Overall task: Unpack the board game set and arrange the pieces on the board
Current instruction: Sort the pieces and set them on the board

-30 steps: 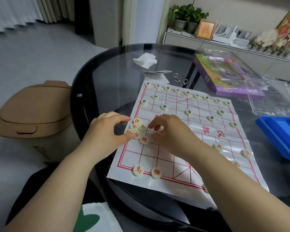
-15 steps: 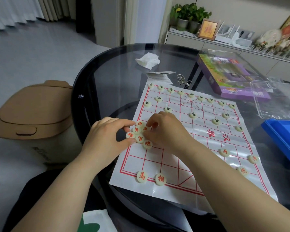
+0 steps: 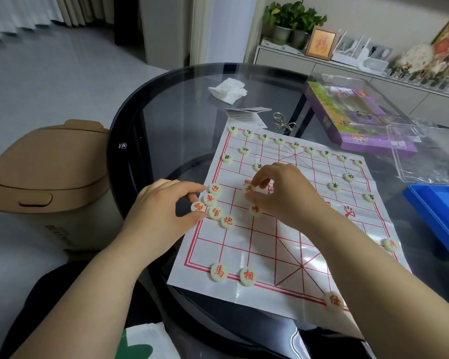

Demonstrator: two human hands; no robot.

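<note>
From the head camera, the paper board [image 3: 290, 255] lies flat on the glass table [image 3: 166, 125], with the green pieces [image 3: 294, 145] already lined along its far side. The left hand [image 3: 163, 208] curls forefinger and thumb round a cluster of red pieces [image 3: 214, 204] at the board's left edge, probably to keep the unsorted stock together and within reach. The right hand [image 3: 283, 195], well apart from it, pinches one red piece [image 3: 248, 188] in its fingertips, seemingly seating it on a line crossing.
</note>
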